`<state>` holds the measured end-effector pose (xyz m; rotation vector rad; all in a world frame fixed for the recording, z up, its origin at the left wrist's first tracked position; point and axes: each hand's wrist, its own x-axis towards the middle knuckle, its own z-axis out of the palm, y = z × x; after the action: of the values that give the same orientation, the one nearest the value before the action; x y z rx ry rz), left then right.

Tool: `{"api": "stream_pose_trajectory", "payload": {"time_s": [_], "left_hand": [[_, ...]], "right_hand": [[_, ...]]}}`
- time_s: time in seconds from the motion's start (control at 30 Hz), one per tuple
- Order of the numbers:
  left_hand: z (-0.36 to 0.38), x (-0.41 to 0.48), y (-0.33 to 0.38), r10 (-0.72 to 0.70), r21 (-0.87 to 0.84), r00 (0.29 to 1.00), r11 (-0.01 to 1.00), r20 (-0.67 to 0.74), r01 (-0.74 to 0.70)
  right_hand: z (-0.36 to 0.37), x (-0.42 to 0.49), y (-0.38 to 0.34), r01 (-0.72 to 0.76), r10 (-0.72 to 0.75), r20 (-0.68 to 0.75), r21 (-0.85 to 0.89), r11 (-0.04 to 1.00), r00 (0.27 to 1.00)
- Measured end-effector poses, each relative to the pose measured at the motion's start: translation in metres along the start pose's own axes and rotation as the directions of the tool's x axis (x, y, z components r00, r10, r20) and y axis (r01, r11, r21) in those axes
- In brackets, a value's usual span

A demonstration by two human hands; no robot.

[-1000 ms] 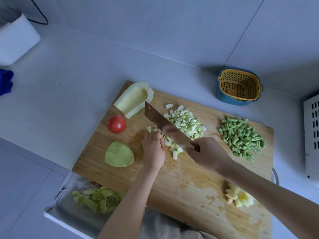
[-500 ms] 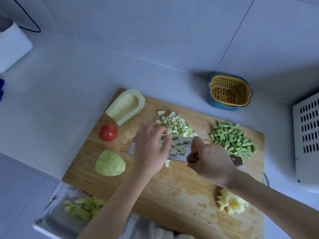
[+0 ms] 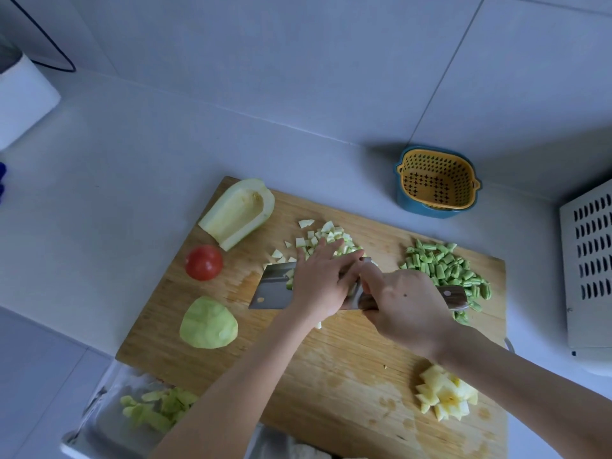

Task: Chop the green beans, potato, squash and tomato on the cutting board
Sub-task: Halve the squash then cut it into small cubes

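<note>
Both forearms bare. Left arm comes up from the near edge at centre, wrist straight; left hand (image 3: 318, 283) palm down, fingers straight and close together, pointing away and a bit right, lying flat on the cleaver (image 3: 271, 289) blade. Right arm enters from lower right, angled up-left; right hand (image 3: 407, 306) back up, fingers curled round the cleaver handle, forefinger side toward the left hand. Hands just beside each other, contact unclear.

Beneath the left hand (image 3: 319, 286) and right hand (image 3: 407, 306), the cutting board (image 3: 331, 369) is matt, grainy wood with darker, damp-looking patches. The cleaver (image 3: 275, 289) gripped by the right hand has a shiny metal blade and a dark wooden handle. Beyond the right hand, the basket (image 3: 436, 182) is perforated plastic.
</note>
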<state>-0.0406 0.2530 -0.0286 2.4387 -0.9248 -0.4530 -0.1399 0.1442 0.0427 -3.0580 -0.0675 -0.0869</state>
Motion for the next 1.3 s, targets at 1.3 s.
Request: {"api": "stream_pose_trajectory", "payload": {"time_s": [1.3], "left_hand": [[0.005,0.004,0.001,0.045,0.117,0.997,0.992,-0.065,-0.037]], "right_hand": [[-0.024,-0.018,0.035,-0.243,0.237,-0.065,-0.101,0.965,0.969]]}}
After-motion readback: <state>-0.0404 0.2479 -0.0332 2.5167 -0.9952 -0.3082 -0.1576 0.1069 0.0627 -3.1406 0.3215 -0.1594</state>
